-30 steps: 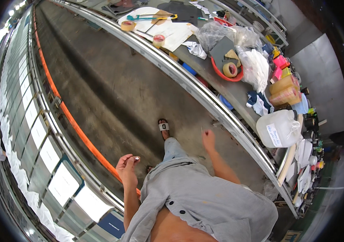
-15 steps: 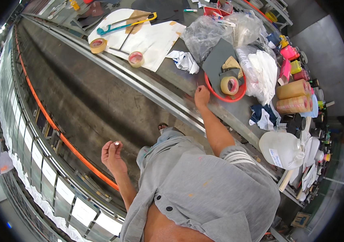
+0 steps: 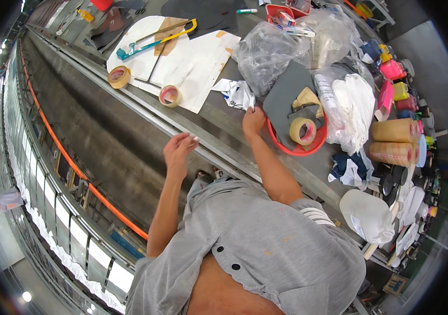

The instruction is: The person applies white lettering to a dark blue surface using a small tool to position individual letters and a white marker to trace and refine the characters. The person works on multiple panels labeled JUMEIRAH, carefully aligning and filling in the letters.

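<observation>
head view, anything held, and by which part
The left hand pinches a small white thing, which part cannot be told; the right hand is at the near edge of the white cloth, grip unclear.

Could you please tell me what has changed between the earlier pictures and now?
The right hand has moved forward from over the floor to the crumpled white scrap on the table; whether it grips it is unclear. The left hand has come toward the table, still holding a small white thing. The red container and jug stayed put.
</observation>
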`<state>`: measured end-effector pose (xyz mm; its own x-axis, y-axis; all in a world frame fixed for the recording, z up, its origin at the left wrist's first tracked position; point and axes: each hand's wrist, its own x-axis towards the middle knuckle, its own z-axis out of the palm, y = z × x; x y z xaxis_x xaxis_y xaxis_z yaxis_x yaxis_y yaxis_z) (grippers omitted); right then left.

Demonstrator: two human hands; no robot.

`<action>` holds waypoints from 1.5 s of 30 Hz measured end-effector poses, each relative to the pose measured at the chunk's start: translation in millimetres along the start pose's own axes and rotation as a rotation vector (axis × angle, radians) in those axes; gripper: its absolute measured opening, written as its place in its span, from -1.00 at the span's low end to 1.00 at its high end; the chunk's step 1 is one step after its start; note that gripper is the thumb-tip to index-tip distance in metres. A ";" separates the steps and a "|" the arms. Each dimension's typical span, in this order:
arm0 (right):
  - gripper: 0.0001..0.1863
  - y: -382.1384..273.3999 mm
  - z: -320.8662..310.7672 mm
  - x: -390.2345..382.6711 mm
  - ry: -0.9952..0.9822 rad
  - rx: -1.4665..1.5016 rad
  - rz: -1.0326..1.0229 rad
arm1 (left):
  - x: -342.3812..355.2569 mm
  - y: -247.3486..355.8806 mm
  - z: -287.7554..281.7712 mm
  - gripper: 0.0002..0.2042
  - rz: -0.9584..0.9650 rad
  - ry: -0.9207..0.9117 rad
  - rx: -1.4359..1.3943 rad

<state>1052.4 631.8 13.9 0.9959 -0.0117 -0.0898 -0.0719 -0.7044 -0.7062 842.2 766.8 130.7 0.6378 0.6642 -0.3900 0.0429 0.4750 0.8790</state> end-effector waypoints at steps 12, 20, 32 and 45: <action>-0.77 -44.5 -45.5 -32.8 -0.586 0.986 -0.075 | 76.2 -25.2 82.9 -0.60 -0.090 -0.194 -0.113; -0.84 -34.7 -57.4 -12.4 -0.588 0.623 -0.332 | 82.1 -42.8 91.7 -0.71 -0.137 -0.185 -0.075; -0.93 -24.1 -12.5 -20.5 -0.563 1.069 0.089 | 59.3 -62.8 93.0 -0.67 0.079 -0.167 0.011; -0.85 -44.2 -63.2 2.3 -0.549 0.904 -0.096 | 40.9 -1.3 77.5 -0.63 0.029 -0.119 -0.422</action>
<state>1061.3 618.0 89.2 0.8542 0.4972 -0.1517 -0.2334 0.1062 -0.9666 927.9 748.7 134.8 0.7190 0.6215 -0.3110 -0.2787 0.6678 0.6901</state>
